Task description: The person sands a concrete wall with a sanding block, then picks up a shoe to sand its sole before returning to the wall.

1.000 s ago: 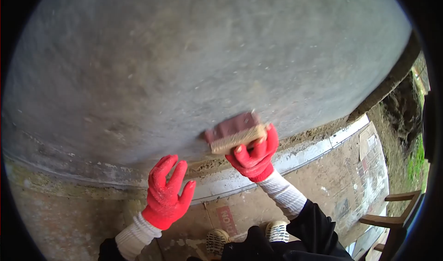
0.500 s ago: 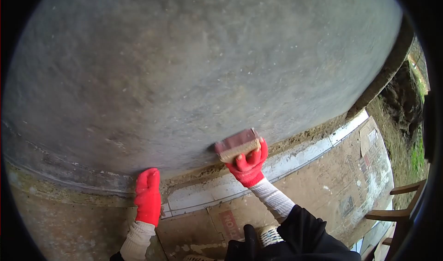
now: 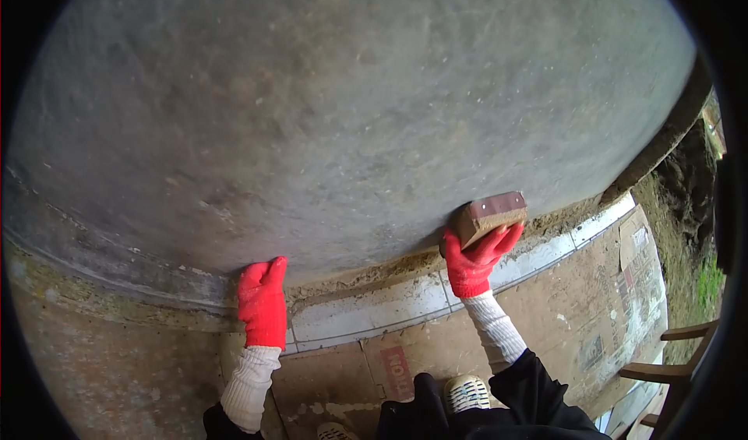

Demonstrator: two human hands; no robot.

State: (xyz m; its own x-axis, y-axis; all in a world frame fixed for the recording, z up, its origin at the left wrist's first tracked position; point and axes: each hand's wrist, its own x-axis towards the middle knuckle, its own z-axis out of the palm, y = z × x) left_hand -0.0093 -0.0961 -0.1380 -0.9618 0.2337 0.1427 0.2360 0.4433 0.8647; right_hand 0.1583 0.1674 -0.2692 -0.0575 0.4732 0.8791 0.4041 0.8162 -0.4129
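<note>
A sanding block (image 3: 492, 216), wooden with reddish-brown abrasive sheet wrapped over it, lies against the lower part of a grey plastered wall (image 3: 374, 113). My right hand (image 3: 477, 265), in a red-coated glove with a white knit cuff, grips it from the near side, fingers along its edge. My left hand (image 3: 263, 300), gloved the same way, leans on the foot of the wall with nothing visible in it. Its fingers point at the wall, and their tips are partly hidden.
White tiles (image 3: 374, 308) and a dirt-covered ledge run along the wall's base. Flattened cardboard (image 3: 530, 323) covers the floor, with my shoes (image 3: 466, 393) on it. A wooden chair (image 3: 662, 370) stands at the lower right, near soil and grass.
My right hand has moved the sanding block right and slightly up along the wall, and the block's angle has changed. My left hand stays at the wall's foot, appearing slightly farther right as the view shifts.
</note>
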